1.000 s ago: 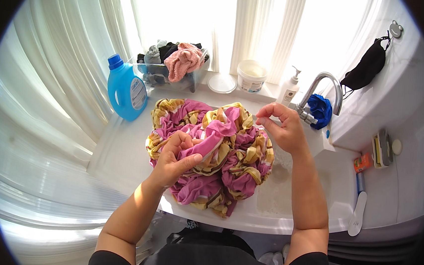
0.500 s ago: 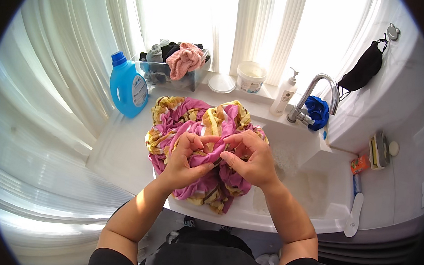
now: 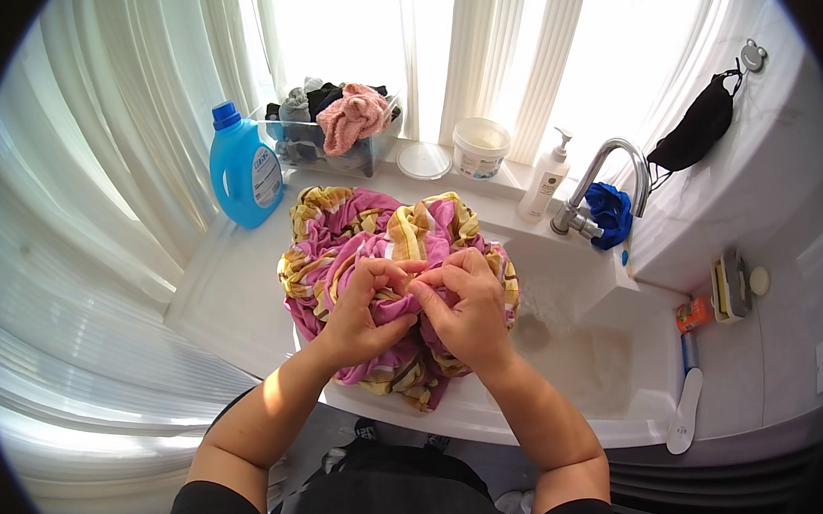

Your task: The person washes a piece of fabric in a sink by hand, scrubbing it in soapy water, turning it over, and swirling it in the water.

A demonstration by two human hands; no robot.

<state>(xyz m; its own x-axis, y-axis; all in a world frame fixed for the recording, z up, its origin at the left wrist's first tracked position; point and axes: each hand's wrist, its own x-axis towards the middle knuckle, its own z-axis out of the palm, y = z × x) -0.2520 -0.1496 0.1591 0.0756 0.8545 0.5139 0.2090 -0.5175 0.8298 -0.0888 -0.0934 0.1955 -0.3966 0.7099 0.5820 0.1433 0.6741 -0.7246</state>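
A large bunched pink and yellow patterned cloth [image 3: 335,227] lies heaped on the white counter beside the sink, partly over the basin's left edge. My left hand [image 3: 364,313] grips a pink fold near the middle of the heap, thumb below and fingers above. Close against it, my right hand [image 3: 470,312] pinches the same fold between thumb and fingertips. The fingertips of both hands almost meet. Whatever lies beneath the fold is hidden by the cloth and fingers.
Along the back stand a blue detergent bottle [image 3: 244,171], a clear bin of clothes [image 3: 342,155], a white tub [image 3: 481,148], a pump bottle [image 3: 543,182] and a curved faucet [image 3: 613,157]. Right of the cloth lies the sink basin [image 3: 577,309]. A white-handled brush [image 3: 684,414] rests at its right rim.
My right hand has moved left toward my left hand, and its fingers have closed into a pinch on the fold. My left hand has stayed nearly in place.
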